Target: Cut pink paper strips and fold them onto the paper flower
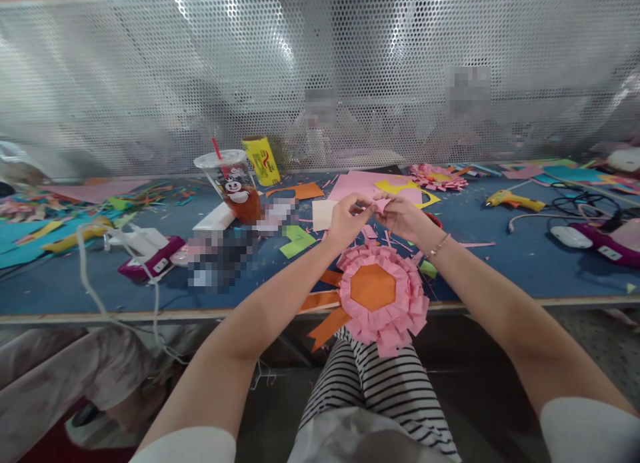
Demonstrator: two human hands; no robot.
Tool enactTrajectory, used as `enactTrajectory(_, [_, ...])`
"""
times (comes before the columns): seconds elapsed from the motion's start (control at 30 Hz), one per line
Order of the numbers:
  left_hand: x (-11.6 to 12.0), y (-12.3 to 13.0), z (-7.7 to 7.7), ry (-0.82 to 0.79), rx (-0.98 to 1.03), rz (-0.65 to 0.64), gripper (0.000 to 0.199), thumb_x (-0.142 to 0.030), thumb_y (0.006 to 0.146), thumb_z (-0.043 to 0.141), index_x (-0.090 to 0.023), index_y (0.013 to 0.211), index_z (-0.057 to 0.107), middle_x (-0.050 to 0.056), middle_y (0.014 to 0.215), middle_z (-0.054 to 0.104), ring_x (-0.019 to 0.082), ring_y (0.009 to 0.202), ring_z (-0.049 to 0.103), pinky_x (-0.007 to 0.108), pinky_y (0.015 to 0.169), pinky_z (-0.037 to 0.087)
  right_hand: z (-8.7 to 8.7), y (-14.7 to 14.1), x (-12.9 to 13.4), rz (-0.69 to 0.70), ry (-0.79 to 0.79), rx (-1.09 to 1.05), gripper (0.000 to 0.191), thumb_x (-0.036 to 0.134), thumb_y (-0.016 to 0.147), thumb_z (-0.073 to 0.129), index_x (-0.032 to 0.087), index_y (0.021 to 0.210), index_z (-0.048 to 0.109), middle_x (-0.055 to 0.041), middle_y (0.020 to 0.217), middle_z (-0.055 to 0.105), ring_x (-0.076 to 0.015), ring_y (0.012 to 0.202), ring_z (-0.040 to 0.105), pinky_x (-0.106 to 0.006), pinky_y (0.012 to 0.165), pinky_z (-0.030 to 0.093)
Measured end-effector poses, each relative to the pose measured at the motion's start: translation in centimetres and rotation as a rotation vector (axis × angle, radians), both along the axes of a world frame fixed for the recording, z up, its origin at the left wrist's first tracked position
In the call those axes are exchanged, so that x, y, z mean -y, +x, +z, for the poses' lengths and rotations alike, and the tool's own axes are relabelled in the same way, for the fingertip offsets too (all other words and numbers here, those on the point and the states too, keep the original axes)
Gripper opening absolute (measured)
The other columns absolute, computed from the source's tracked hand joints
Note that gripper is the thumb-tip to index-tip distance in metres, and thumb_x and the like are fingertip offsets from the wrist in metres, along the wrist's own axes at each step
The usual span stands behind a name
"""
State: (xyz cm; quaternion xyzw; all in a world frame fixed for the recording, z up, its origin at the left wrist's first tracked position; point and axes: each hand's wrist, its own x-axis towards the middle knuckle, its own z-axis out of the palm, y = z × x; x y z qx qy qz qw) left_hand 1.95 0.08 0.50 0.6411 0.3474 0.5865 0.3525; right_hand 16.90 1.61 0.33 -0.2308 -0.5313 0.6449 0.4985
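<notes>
Left hand and right hand: meeting above the counter, both pinching a small pink piece at the fingertips. Rosette, pink with orange centre: lying on the near side of the hands, overhanging the counter's edge. Second rosette: lying beyond the right hand. Glue gun, yellow: resting well to the right of the right hand. Green paper: lying near, left of the left hand. Cup, red straw: standing farther left.
</notes>
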Motion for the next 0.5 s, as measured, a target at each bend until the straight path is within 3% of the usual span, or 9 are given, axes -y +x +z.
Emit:
enactTrajectory(0.23, [0.2, 0.1, 0.0, 0.024, -0.032, 0.077, 0.010, -0.024, 0.066, 0.064, -0.018, 0.069, 0.058, -0.001, 0.070, 0.058, 0.007, 0.057, 0.051, 0.019, 0.055, 0.038, 0.1, -0.7, 0.7, -0.033, -0.054, -0.044, 0.025, 0.011, 0.058, 0.061, 0.021, 0.081, 0.059, 0.0055, 0.062, 0.058, -0.0073, 0.057, 0.054, -0.024, 0.064, 0.048])
enactTrajectory(0.5, [0.6, 0.2, 0.1, -0.030, 0.057, -0.018, 0.015, -0.031, 0.069, 0.063, -0.017, 0.073, 0.057, -0.001, 0.066, 0.058, 0.008, 0.059, 0.053, 0.021, 0.059, 0.042, -0.2, -1.2, 0.6, -0.171, 0.094, 0.019, 0.023, 0.019, 0.056, 0.068, 0.021, 0.078, 0.060, 0.0046, 0.067, 0.058, -0.0080, 0.060, 0.054, -0.024, 0.061, 0.047])
